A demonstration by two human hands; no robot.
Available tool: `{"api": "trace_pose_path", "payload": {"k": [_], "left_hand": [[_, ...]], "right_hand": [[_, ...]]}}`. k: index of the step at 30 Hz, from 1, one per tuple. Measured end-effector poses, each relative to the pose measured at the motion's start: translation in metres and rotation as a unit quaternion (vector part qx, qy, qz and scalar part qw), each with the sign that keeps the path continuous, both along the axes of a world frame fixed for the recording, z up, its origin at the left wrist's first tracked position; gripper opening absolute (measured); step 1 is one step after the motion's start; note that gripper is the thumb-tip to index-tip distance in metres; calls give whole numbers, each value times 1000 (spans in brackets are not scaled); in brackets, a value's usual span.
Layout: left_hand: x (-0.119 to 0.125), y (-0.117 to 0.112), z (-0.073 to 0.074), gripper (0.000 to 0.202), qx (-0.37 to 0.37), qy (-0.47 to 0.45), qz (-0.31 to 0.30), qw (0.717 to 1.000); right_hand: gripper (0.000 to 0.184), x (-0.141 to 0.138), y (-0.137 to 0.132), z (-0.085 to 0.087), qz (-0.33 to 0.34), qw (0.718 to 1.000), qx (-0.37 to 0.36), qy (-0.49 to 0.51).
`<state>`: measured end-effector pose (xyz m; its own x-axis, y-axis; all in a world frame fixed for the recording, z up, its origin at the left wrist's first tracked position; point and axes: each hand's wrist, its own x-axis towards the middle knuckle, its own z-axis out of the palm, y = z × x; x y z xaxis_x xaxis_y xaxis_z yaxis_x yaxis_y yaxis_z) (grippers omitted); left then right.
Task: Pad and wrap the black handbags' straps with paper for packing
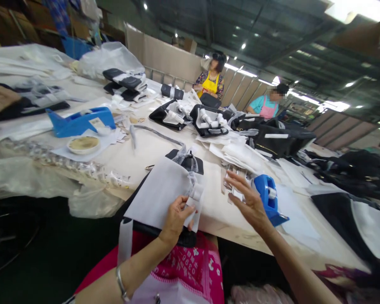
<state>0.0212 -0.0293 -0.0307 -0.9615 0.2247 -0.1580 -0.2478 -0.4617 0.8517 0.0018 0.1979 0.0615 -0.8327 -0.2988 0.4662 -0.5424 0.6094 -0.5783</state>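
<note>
A black bag (188,240) lies at the table's front edge, partly over my lap, with a white sheet (158,190) covering most of it. My left hand (177,217) is closed on a white-wrapped strap (194,202) at the sheet's right side. Clear plastic wrap (193,164) shows around the strap's far end. My right hand (245,196) is raised over the table, fingers apart and holding nothing. It is nearest to a small stack of pale, shiny pieces (237,192) and a blue tape dispenser (267,194).
At the left stand another blue tape dispenser (82,121) and a round dish (83,145). Black bags stuffed with white paper (209,120) crowd the far side. White sheets (240,156) lie before them. Two people (210,80) are beyond the table. Black material (357,173) is piled at right.
</note>
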Motion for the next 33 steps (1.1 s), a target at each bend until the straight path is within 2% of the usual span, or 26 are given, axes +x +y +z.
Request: {"api": "trace_pose_path", "payload": {"k": [2,4,6,7,10,13,17,21,24,26,29,33], "left_hand": [[1,1,0,34,-10,-4,4,1000],[2,1,0,36,-30,-8,13,999],[1,2,-1,39,-47,-10,16,999],[0,3,-1,41,-52,-10,15,998],[-1,4,-1,46,-56,-13,17,998],[1,4,-1,47,-59,-15,21,998],[1,5,-2,47,-55,-3,28,998],[1,6,-6,51,-47,10,43,998],[2,7,-7,51,-38,15,51,998],[3,7,-7,51,-36,16,52,998],[3,8,-5,51,-46,12,57,997],[4,8,-2,52,-57,8,57,997]], "right_hand": [[34,7,50,3,-186,979,-87,-3],[38,18,102,6,-368,916,-154,-47],[43,33,146,8,-479,850,-185,-117],[43,40,161,8,-501,830,-192,-152],[39,53,180,2,-482,818,-216,-229],[37,50,174,-10,-442,820,-246,-267],[35,33,162,-19,-444,813,-275,-257],[35,29,155,-9,-460,810,-311,-190],[43,44,148,2,-458,809,-338,-146],[48,61,142,4,-455,806,-352,-139],[48,84,131,-9,-462,794,-364,-153],[44,97,120,-40,-475,778,-365,-189]]}}
